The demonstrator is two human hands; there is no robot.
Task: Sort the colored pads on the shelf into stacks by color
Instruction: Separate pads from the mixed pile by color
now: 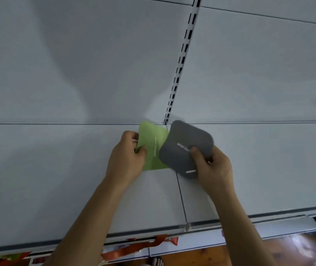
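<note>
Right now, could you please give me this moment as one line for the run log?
left hand: grips green pad | right hand: grips grey pad | grey overlaps green | both above shelf

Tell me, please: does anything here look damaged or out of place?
Yes. Torn red tape hangs loose under the shelf front edge. The green pad bends in the left hand; the gray pad overlaps it.
</note>
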